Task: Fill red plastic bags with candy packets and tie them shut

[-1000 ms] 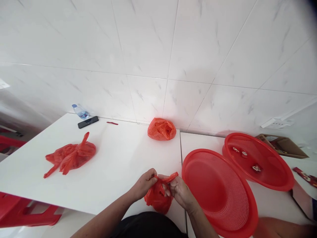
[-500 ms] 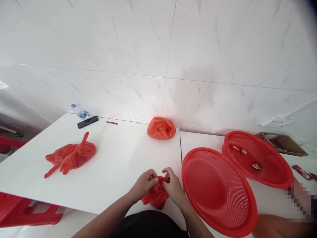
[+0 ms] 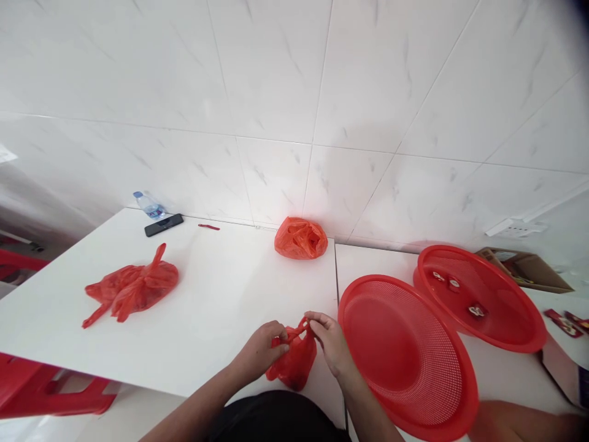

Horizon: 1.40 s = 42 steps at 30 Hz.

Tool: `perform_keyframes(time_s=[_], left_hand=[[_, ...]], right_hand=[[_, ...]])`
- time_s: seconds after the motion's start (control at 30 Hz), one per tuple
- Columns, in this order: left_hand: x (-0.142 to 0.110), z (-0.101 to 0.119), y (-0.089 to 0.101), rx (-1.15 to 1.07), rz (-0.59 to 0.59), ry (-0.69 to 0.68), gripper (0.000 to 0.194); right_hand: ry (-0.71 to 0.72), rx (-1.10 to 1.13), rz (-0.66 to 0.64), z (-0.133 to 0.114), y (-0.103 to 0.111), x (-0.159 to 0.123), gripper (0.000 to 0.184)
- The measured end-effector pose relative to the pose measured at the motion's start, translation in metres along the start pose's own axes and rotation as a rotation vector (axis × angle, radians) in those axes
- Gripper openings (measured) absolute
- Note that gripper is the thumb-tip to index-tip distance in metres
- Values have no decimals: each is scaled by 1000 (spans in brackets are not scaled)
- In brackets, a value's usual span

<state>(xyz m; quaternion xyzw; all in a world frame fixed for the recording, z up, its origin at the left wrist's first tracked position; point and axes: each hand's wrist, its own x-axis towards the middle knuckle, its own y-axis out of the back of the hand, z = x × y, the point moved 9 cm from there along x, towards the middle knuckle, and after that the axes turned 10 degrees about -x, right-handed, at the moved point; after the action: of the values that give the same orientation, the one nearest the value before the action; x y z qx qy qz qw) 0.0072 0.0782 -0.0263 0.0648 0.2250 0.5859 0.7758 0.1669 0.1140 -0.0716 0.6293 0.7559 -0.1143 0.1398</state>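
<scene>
- Red plastic bag [image 3: 299, 365], thin and crinkled, sits at the near edge of the white table [image 3: 221, 294], in the middle, right in front of the person's dark clothing [image 3: 278, 417].
- The left hand [image 3: 263, 350] has the bag's gathered top pinched between thumb and fingers, on its left side.
- The right hand [image 3: 327, 337] grips a twisted end of the same bag between thumb and forefinger, drawn up a little to the right. What the bag holds, I can't make out.
- Just right of that hand stands a red mesh basket [image 3: 391, 344], nothing between them but bare tabletop.
- Farther right, a second red basket [image 3: 506, 310] has a few small packets [image 3: 477, 310] in it, and a cardboard box [image 3: 547, 276] lies beyond.
- By the wall, at the far middle, rests a crumpled red bag [image 3: 300, 239].
- Off to the left lies a knotted red bag [image 3: 138, 287]; behind it are a black phone [image 3: 164, 225], a clear bottle [image 3: 151, 207] and a thin red strip [image 3: 208, 227].
- At the near right, someone else's bare limb [image 3: 519, 420] shows.
</scene>
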Motion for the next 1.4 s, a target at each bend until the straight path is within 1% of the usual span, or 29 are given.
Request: perform_keyframes(time_s=[0.1,0.17,0.27,0.37,0.5,0.57,0.67,0.73,0.8,0.87,0.93,1.03,1.1,1.13,1.17,1.2,1.27,1.3,1.37,1.4], left_hand=[[-10,-4,17,68,-29,-74,11],[-16,-15,30,75,-52,-50,11],[-26,-33,46,66,-80,44,6],[-31,-42,56,96,-77,115,2],[-33,-50,63,145,-30,159,7],[-33,-55,68,85,24,185,6],[-33,-67,83,-32,169,239,16],[-34,-74,102,-67,300,267,19],[-37,-79,129,-85,441,274,20],[-45,-78,162,-91,589,269,23],[-56,-74,197,-66,737,256,25],[-80,-63,245,17,941,254,27],[-96,-57,266,85,1079,251,25],[-102,-54,272,129,1142,238,27],[-105,-53,274,175,1185,216,33],[-104,-53,272,219,1198,186,41],[-91,-63,256,291,1178,121,56],[-81,-73,243,311,1152,99,62],[-67,-99,217,364,1184,87,75],[-59,-119,203,374,1180,142,79]], right_hand=[[109,-367,271,-13,36,0,23],[194,-550,373,-21,48,-3,25],[236,-643,409,-21,53,-5,28],[261,-669,408,-21,53,-4,28],[290,-788,434,-23,56,-2,32],[293,-831,406,-20,55,-1,33],[324,-860,314,-10,52,2,35],[300,-848,290,1,58,5,39],[232,-830,306,13,71,8,46],[169,-822,326,22,84,8,52],[129,-824,330,27,91,5,54],[107,-810,330,27,93,-3,52],[116,-786,346,23,91,-8,50],[122,-779,348,21,88,-9,49],[128,-776,349,19,86,-10,48],[136,-778,346,17,83,-10,47],[162,-786,335,12,75,-9,44],[184,-790,330,9,71,-8,42],[227,-797,316,4,62,-6,39],[247,-803,303,2,57,-4,38]])
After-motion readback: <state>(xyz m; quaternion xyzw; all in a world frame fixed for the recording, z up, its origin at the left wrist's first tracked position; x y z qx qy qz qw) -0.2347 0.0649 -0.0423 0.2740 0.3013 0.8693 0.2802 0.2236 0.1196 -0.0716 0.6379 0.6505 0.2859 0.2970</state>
